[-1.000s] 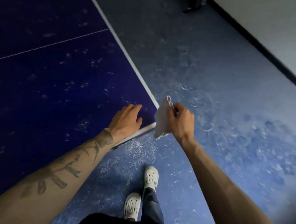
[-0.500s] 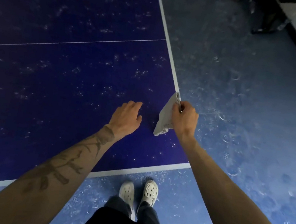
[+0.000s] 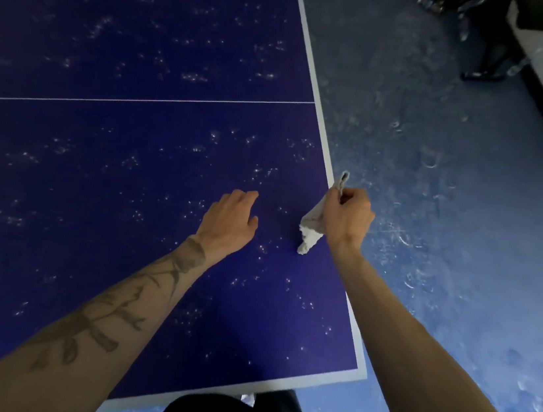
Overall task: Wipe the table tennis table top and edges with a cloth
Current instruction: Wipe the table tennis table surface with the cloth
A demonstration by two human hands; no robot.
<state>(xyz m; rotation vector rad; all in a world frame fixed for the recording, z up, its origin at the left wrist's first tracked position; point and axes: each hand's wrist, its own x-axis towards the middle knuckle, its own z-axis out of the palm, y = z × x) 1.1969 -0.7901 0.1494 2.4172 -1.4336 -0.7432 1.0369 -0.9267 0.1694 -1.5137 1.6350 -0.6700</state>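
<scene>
Near the right edge of the counter [image 3: 128, 180], we see our right hand [image 3: 348, 216], fingers [image 3: 357, 198] grasping a grey cloth [image 3: 310, 228] whose tip hangs at the dusty blue top. Just beside it, our left hand [image 3: 230, 221] has its fingers released, holding nothing.

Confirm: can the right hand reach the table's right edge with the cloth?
Probably yes. The right hand grips the cloth just over the table's white edge line; nothing lies between, and the left hand is clear.
</scene>
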